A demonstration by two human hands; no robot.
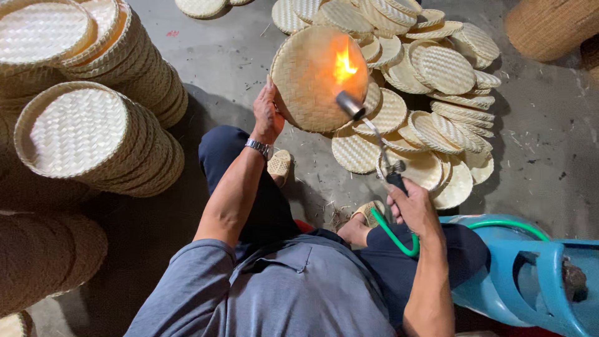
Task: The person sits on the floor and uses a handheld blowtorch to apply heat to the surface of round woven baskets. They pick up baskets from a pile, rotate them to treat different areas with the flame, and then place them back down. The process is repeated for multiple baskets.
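Between hands: left hand [267,115] grips woven tray [312,81] by rim; right hand [409,206] clasps gas torch [374,134], flame [343,65] singeing tray face. Next, judged: rotate tray, keep flame moving.

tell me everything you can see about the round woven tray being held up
The round woven tray is pale tan, woven from flat strips with a bound rim. The left hand holds its left edge, tilting it up on edge above the concrete floor. A flame from the torch in the right hand licks its upper right face.
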